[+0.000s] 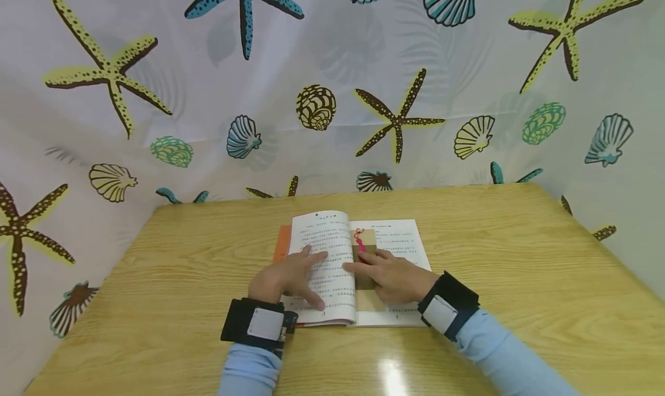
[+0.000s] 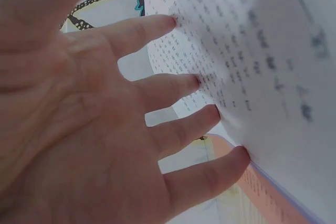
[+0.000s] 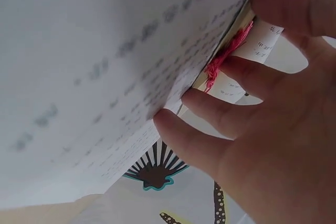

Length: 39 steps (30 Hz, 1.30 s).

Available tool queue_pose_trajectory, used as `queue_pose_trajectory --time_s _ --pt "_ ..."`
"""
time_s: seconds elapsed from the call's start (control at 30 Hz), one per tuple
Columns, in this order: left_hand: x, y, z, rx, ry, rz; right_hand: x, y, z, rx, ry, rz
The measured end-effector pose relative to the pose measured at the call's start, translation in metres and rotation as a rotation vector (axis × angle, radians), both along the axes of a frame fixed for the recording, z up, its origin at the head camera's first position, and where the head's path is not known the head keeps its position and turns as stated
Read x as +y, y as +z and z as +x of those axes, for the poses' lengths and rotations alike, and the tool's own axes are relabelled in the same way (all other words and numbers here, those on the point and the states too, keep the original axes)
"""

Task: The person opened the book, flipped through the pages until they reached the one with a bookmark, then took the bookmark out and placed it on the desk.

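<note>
An open book (image 1: 332, 292) with printed pages lies on the table, its orange cover edge (image 1: 281, 243) showing at the left. My left hand (image 1: 288, 275) is spread over the left page, and its fingertips touch the paper in the left wrist view. Along the inner side of the right page lies a tan and brown bookmark (image 1: 368, 237) with a red tassel (image 3: 226, 59). My right hand (image 1: 397, 275) rests on the bookmark and right page, fingers extended toward the fold. Part of the bookmark is hidden beneath that hand.
The wooden table (image 1: 197, 269) stretches out on both sides of the book. Behind it hangs a white cloth (image 1: 291, 165) printed with starfish and shells. Black bands (image 1: 449, 303) circle both wrists, over light blue sleeves.
</note>
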State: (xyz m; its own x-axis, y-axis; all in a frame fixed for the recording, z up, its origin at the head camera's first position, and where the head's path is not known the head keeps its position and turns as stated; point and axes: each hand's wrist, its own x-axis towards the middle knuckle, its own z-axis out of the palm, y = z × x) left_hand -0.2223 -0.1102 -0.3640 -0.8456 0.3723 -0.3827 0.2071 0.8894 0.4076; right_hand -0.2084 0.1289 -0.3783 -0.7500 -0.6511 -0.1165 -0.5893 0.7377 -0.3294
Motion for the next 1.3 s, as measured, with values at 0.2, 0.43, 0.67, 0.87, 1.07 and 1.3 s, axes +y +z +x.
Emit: queue_pose_trajectory --time_s 0.2,0.43,0.67,0.87,1.07,1.3 --pt "0.007 0.001 0.003 0.032 0.02 -0.049 -0.001 -0.001 -0.001 -0.006 0.003 -0.033" --pt "0.009 -0.001 0.003 0.029 0.046 -0.072 0.003 -0.002 -0.006 -0.009 0.039 -0.064" --pt "0.016 0.0 0.002 0.01 0.032 -0.078 0.015 0.002 -0.014 -0.025 -0.054 -0.231" --pt "0.015 0.003 0.004 0.015 0.05 -0.082 0.02 0.004 -0.016 0.004 -0.242 -0.241" --pt "0.015 0.003 0.004 0.017 0.055 -0.074 0.019 -0.001 -0.019 -0.004 -0.22 -0.328" --pt "0.012 0.003 0.004 0.013 0.061 -0.078 0.01 -0.005 -0.022 -0.027 -0.288 -0.353"
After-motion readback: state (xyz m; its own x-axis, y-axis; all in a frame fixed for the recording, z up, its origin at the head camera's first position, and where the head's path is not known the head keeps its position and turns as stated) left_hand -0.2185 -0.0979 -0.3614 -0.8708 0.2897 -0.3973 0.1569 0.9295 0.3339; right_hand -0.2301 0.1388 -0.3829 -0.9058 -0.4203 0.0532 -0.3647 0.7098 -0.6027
